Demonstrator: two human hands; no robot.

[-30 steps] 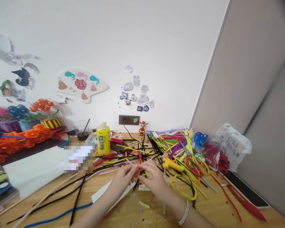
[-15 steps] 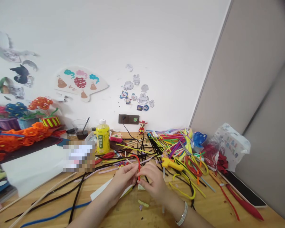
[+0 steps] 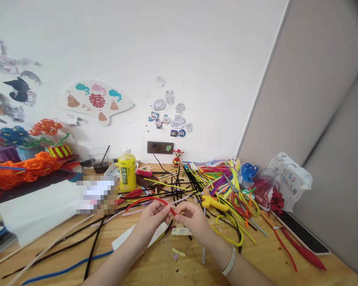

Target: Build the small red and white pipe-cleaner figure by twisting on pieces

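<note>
Both my hands hold a red pipe cleaner [image 3: 150,199] above the middle of the table. It arches over the fingers of my left hand [image 3: 153,217], which is closed on it, and its other end runs to my right hand. The fingertips of my right hand [image 3: 191,218] pinch that end close to the left fingers. Just what sits between the fingertips is partly hidden. On the table behind the left wrist lies a white sheet [image 3: 125,237]. A small pale tube-shaped thing [image 3: 180,231] rests below the right hand.
A yellow glue gun [image 3: 214,203] lies right of my hands, near a heap of coloured pipe cleaners [image 3: 223,178] with scissors. A yellow drink bottle [image 3: 127,171] and a cup of dark liquid [image 3: 100,166] stand behind. Pipe-cleaner flowers [image 3: 24,171] crowd the left.
The red pipe cleaner has swung from upright between my hands to an arch leaning left over my left hand. The whole view has shifted slightly.
</note>
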